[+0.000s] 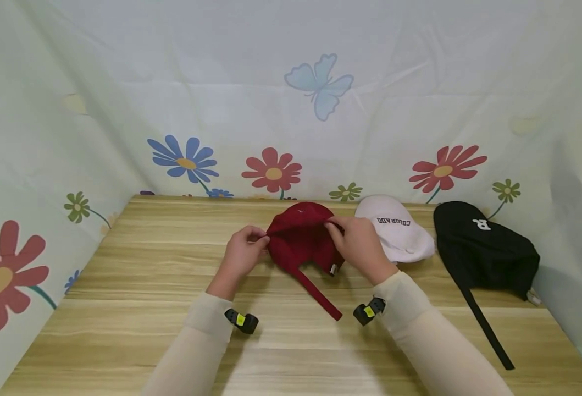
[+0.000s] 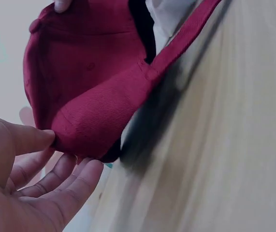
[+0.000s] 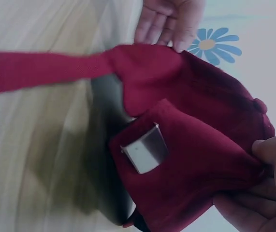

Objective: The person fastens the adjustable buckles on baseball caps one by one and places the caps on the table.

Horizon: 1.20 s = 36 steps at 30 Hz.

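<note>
Both hands hold a dark red baseball cap point(image 1: 303, 242) by its two sides, its back turned toward me. On the left, my left hand point(image 1: 243, 250) pinches the cap's edge between thumb and fingers, as the left wrist view shows. My right hand point(image 1: 362, 245) pinches the opposite side of the crown, with the thumb on top in the right wrist view. The cap's undone strap point(image 1: 320, 295) hangs toward me, and a metal buckle point(image 3: 147, 150) sits on the other back tab. A fold runs across the crown between the hands.
To the right of the red cap lies a white cap point(image 1: 394, 228) lettered COLORADO. Farther right is a black cap point(image 1: 488, 247) with a white R and its strap point(image 1: 488, 330) stretched toward me. A flowered curtain point(image 1: 241, 99) stands behind the wooden table point(image 1: 137, 297).
</note>
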Tool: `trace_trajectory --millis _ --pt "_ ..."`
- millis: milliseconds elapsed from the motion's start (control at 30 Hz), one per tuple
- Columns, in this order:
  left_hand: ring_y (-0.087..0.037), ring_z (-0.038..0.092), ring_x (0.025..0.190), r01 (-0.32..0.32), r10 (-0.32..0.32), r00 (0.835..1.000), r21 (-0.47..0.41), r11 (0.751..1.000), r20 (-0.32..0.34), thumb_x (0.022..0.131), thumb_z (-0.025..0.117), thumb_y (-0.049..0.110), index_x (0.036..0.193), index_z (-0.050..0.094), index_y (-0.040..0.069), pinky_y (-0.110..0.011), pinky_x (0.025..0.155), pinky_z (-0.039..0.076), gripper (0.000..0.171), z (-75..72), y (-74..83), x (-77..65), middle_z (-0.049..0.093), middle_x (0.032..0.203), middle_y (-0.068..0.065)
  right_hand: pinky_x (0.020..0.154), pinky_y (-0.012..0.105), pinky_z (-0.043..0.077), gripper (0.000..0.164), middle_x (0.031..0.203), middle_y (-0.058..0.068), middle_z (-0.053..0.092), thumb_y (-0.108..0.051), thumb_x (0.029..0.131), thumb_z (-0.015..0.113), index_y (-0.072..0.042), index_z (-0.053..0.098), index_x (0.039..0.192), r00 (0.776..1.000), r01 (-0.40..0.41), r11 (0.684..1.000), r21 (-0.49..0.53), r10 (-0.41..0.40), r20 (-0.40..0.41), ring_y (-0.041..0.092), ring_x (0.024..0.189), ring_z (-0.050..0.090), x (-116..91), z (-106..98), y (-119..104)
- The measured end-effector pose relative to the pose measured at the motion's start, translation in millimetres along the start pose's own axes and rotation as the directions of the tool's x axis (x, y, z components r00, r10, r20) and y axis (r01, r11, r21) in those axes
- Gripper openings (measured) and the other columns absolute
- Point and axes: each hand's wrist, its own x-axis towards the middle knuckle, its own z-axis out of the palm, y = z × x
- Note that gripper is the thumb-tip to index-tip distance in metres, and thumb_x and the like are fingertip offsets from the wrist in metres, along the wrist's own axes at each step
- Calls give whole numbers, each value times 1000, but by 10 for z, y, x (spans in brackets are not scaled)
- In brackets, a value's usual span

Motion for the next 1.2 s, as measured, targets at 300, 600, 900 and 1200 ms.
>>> trace_trajectory --millis 300,600,900,1200 --pt "-27 71 86 303 -263 948 -251 920 182 92 65 35 119 56 -9 -37 79 60 53 94 -165 -84 65 105 -25 60 33 48 20 76 5 72 -23 96 59 -9 74 98 1000 -15 1000 -10 15 20 18 62 59 133 -106 -58" --pt "-31 63 107 371 -172 908 -544 753 382 97 55 12 116 49 -3 -47 104 46 25 332 -259 -127 61 110 -18 74 39 56 22 96 11 75 -22 96 60 -6 74 103 999 -47 998 46 47 13 24 82 70 193 -139 -18" --pt "-19 71 86 278 -84 947 -662 697 310 97 53 2 106 56 4 -48 97 51 10 392 -271 -156 72 90 -5 78 39 55 23 101 8 75 -25 95 62 -8 74 105 996 -83 992 91 81 26 22 88 70 164 -81 11" --pt "-16 71 76 186 -57 980 -787 588 189 98 53 2 96 63 10 -33 78 59 13 320 -144 -195 74 85 -3 76 35 56 21 99 4 75 -28 92 66 -12 75 102 992 -124 987 105 120 44 19 85 70 67 21 63"
